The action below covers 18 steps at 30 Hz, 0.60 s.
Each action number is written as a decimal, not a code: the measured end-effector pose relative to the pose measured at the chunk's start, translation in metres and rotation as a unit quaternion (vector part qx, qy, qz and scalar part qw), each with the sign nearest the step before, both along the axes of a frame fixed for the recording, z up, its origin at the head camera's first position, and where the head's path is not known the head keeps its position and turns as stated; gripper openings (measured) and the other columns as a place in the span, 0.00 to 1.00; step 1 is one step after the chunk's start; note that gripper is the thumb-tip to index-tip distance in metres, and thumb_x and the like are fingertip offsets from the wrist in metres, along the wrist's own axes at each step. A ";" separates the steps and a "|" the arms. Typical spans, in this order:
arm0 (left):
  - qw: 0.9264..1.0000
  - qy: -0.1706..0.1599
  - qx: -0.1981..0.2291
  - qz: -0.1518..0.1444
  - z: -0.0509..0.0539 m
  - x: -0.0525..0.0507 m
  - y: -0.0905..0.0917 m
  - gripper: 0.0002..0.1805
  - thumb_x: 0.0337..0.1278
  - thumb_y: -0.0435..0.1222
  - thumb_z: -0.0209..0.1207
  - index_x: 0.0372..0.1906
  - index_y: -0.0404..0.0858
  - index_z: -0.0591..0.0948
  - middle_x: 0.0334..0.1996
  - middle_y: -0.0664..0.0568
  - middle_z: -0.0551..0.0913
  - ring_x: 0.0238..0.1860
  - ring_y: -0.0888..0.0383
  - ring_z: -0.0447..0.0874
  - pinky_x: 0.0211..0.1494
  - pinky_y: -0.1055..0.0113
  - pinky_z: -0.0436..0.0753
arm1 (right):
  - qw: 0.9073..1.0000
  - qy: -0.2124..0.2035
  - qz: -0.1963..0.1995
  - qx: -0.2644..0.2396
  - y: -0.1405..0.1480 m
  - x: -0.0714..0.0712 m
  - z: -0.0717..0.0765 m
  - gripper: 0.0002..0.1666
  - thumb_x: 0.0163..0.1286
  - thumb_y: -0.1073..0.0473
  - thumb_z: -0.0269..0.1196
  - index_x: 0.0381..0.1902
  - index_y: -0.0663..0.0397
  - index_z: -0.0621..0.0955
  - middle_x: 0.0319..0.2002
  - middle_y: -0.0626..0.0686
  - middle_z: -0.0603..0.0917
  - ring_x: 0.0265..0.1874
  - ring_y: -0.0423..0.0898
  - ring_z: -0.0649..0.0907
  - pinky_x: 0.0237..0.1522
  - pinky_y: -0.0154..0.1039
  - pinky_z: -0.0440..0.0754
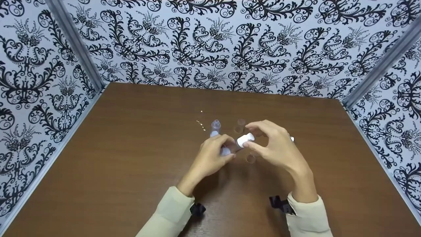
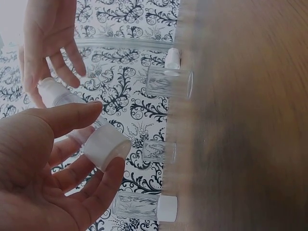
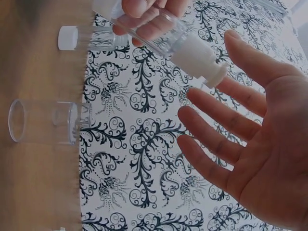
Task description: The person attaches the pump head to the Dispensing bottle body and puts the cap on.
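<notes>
Left hand [image 1: 210, 154] gripping clear bottle [image 3: 168, 34], right hand [image 1: 278, 144] loosely spread around its white top [image 1: 245, 140], contact unclear.

The head camera looks forward and down from above, distant enough to frame the brown table [image 1: 131, 148] and patterned walls [image 1: 204, 42]. Both wrist cameras sit close, turned sideways toward the same held bottle [image 3: 185, 53], sharing both hands [image 2: 43, 159]; their exact height is hard to judge.
</notes>
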State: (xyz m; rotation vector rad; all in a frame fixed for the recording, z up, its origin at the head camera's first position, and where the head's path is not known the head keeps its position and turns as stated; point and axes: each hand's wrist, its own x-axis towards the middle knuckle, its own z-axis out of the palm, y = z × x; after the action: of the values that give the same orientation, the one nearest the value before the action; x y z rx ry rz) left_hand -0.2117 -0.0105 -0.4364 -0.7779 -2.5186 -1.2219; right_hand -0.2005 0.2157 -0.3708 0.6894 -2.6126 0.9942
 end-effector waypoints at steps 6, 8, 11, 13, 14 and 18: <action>1.000 -0.008 -0.002 -0.005 0.000 -0.001 0.000 0.17 0.54 0.34 0.78 0.47 0.40 0.86 0.43 0.51 0.89 0.44 0.55 0.86 0.51 0.57 0.82 | 0.999 0.034 0.035 0.007 0.004 0.002 0.002 0.28 0.60 0.58 0.82 0.58 0.49 0.86 0.55 0.42 0.85 0.52 0.41 0.86 0.58 0.42 0.82; 1.000 -0.013 -0.001 -0.007 0.000 -0.001 -0.001 0.17 0.54 0.34 0.78 0.48 0.40 0.86 0.43 0.51 0.89 0.44 0.54 0.86 0.50 0.57 0.82 | 0.998 0.038 0.045 0.013 0.004 0.002 0.003 0.29 0.59 0.59 0.82 0.59 0.50 0.86 0.57 0.43 0.85 0.55 0.42 0.85 0.60 0.43 0.81; 1.000 -0.023 -0.002 -0.009 -0.001 -0.001 -0.001 0.17 0.55 0.34 0.77 0.49 0.40 0.86 0.44 0.51 0.89 0.45 0.54 0.87 0.49 0.58 0.82 | 0.998 0.036 0.056 0.023 0.004 0.003 0.003 0.29 0.59 0.62 0.82 0.59 0.50 0.87 0.59 0.44 0.85 0.59 0.43 0.84 0.64 0.43 0.80; 1.000 -0.028 -0.002 -0.009 -0.001 -0.001 -0.001 0.17 0.56 0.35 0.77 0.49 0.40 0.85 0.44 0.51 0.89 0.45 0.53 0.87 0.49 0.59 0.82 | 0.997 0.033 0.064 0.025 0.003 0.003 0.003 0.29 0.59 0.64 0.81 0.59 0.49 0.87 0.59 0.44 0.85 0.61 0.43 0.83 0.65 0.43 0.79; 1.000 -0.028 -0.003 -0.009 -0.001 -0.001 -0.001 0.17 0.56 0.35 0.77 0.49 0.40 0.85 0.44 0.51 0.89 0.45 0.53 0.87 0.49 0.59 0.82 | 0.997 0.031 0.068 0.027 0.003 0.003 0.003 0.29 0.59 0.65 0.81 0.59 0.48 0.87 0.59 0.44 0.85 0.61 0.43 0.83 0.66 0.42 0.78; 1.000 -0.020 -0.004 -0.008 0.000 -0.001 -0.001 0.17 0.56 0.35 0.77 0.49 0.40 0.85 0.44 0.50 0.89 0.44 0.53 0.87 0.48 0.58 0.82 | 0.996 0.032 0.082 0.028 0.001 0.002 0.001 0.28 0.59 0.69 0.79 0.57 0.49 0.87 0.56 0.44 0.86 0.59 0.42 0.84 0.64 0.41 0.80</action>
State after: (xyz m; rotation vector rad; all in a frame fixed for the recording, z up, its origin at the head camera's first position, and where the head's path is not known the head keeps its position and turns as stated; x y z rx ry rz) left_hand -0.2124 -0.0118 -0.4368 -0.7846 -2.5549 -1.2442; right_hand -0.1987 0.2169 -0.3699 0.9458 -2.5697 0.9304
